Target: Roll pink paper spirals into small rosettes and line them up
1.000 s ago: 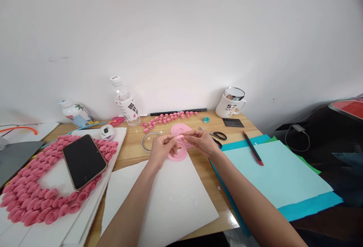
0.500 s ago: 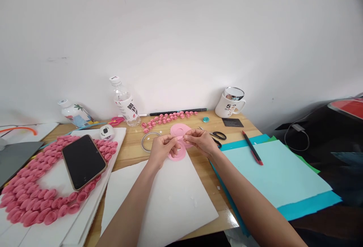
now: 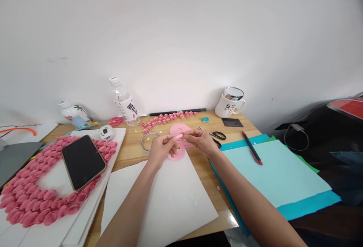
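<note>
My left hand (image 3: 161, 150) and my right hand (image 3: 200, 141) meet over the middle of the wooden desk (image 3: 133, 152). Both pinch the end of a pink paper spiral strip (image 3: 179, 136) between thumb and fingertips. The rest of the strip hangs down in a loop (image 3: 176, 155) just above a white sheet (image 3: 164, 198). More cut pink spirals (image 3: 181, 128) lie flat behind my hands. A row of small rolled pink paper roses (image 3: 167, 118) sits further back.
A phone (image 3: 83, 161) lies on a white board ringed with pink paper roses (image 3: 34, 205). Also here: tape ring (image 3: 147, 140), scissors (image 3: 217, 136), red pen (image 3: 252, 148), teal paper sheets (image 3: 272, 175), water bottle (image 3: 124, 102), mug (image 3: 230, 102), black marker (image 3: 178, 111).
My hands have stayed in place with small finger shifts on the pink strip; the hanging loop has moved slightly. The view has barely shifted.
</note>
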Demonstrator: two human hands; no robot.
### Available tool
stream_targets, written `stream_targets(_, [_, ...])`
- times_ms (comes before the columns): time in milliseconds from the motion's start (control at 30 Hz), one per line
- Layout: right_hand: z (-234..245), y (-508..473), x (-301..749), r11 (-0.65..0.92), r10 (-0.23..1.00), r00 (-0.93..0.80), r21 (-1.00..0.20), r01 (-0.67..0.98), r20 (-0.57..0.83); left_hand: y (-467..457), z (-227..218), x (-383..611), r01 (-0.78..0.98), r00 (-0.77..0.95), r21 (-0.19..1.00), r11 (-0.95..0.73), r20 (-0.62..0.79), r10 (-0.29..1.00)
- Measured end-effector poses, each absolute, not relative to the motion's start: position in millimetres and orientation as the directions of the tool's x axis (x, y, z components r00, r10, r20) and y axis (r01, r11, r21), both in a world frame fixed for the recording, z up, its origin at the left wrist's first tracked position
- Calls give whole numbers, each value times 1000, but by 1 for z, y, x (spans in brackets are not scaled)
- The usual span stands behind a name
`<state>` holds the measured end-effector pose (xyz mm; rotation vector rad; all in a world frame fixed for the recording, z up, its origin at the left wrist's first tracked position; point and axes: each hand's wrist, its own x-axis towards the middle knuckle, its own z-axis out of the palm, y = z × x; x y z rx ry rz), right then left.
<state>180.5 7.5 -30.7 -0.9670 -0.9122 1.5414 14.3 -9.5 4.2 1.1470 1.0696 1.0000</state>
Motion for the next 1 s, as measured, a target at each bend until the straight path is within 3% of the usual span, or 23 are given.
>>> stream_targets(1000, [-29, 8, 183, -174, 980, -152, -912, -372, -125, -8, 2, 14, -65, 204, 989, 130, -115, 972])
